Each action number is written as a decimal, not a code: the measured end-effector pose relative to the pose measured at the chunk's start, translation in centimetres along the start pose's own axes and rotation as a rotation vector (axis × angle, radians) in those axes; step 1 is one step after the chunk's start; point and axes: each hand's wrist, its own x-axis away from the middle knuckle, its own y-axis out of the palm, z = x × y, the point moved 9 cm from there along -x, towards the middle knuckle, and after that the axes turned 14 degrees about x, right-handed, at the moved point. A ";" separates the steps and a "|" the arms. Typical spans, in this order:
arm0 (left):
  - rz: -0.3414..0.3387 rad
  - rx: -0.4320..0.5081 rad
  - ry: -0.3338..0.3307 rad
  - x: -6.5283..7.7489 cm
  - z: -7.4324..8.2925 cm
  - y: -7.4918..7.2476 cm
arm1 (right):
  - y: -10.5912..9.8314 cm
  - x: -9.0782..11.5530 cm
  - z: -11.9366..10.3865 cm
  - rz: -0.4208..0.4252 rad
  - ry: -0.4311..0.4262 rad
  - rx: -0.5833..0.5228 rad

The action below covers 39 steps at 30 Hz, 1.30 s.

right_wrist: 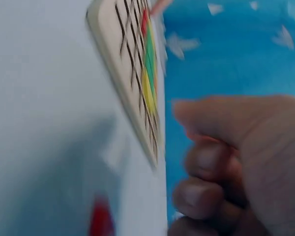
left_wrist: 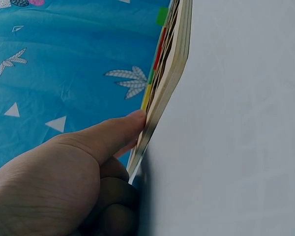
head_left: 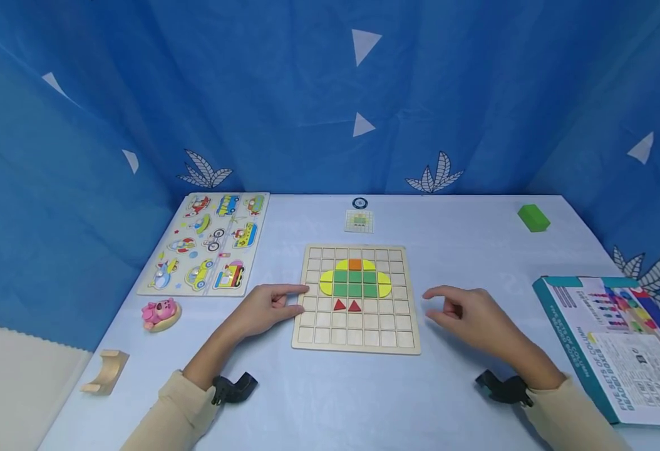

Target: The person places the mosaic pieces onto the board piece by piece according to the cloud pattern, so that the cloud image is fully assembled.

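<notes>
A square wooden grid board (head_left: pixel 321 338) lies on the table, a coloured design on it. Green squares (head_left: pixel 355 290) fill its middle, flanked by yellow curved pieces (head_left: pixel 383 290), with an orange square (head_left: pixel 355 264) at the top. Two red triangles (head_left: pixel 354 305) sit below. My left hand (head_left: pixel 259 310) touches the board's left edge with thumb and forefinger. Beyond the right edge hovers my right hand (head_left: pixel 471 316), thumb and forefinger apart and nothing between them. Its other fingers (right_wrist: pixel 199 196) are curled in the right wrist view.
Behind the board lie a small pattern card (head_left: pixel 359 221) and a round dark disc (head_left: pixel 360 203). A vehicle puzzle (head_left: pixel 195 244), pink figurine (head_left: pixel 159 313) and curved wooden block (head_left: pixel 106 373) are at left. The right side has a green block (head_left: pixel 533 218) and a flat box (head_left: pixel 575 357).
</notes>
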 end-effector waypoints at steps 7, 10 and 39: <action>-0.004 -0.006 -0.001 -0.2 0.2 -0.2 | -0.9 3.6 5.0 -0.073 0.086 -0.030; 0.002 -0.006 -0.006 -0.1 0.2 -0.2 | -0.8 4.0 5.8 -0.084 0.108 -0.032; 0.000 -0.004 -0.002 0.0 -0.1 0.0 | 1.9 2.8 1.8 -0.062 0.009 0.022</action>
